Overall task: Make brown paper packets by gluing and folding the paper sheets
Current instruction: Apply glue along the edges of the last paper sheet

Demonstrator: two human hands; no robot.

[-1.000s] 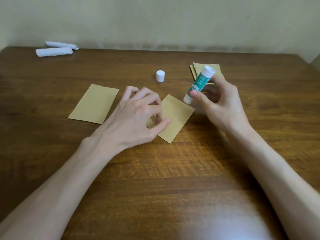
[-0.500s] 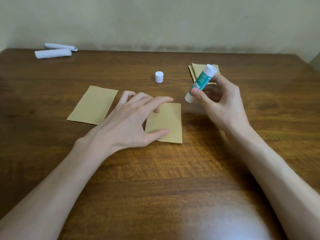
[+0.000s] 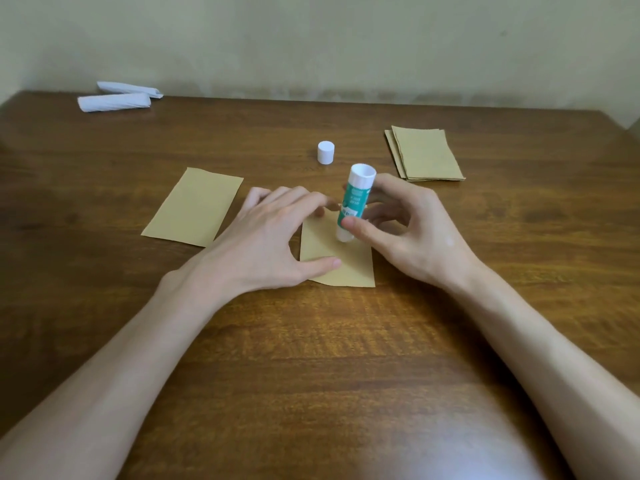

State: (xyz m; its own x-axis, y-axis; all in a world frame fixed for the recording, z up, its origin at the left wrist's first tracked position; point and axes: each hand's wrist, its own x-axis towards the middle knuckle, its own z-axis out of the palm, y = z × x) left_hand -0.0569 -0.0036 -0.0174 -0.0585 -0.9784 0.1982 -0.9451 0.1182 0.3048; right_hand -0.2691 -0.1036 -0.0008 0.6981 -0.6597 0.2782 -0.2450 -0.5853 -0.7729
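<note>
The single view comes from a camera worn on the person's head, facing forward and tilted down over a wooden table. Both forearms enter from the bottom corners (large, close to the lens). The left hand and right hand meet at a glue stick near the middle of the frame. Farther off, the table's far edge meets a pale wall across the top.

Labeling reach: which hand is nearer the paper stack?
Right. The right hand, holding the glue stick, is just near-left of the stack; the left hand presses the sheet farther left.
</note>
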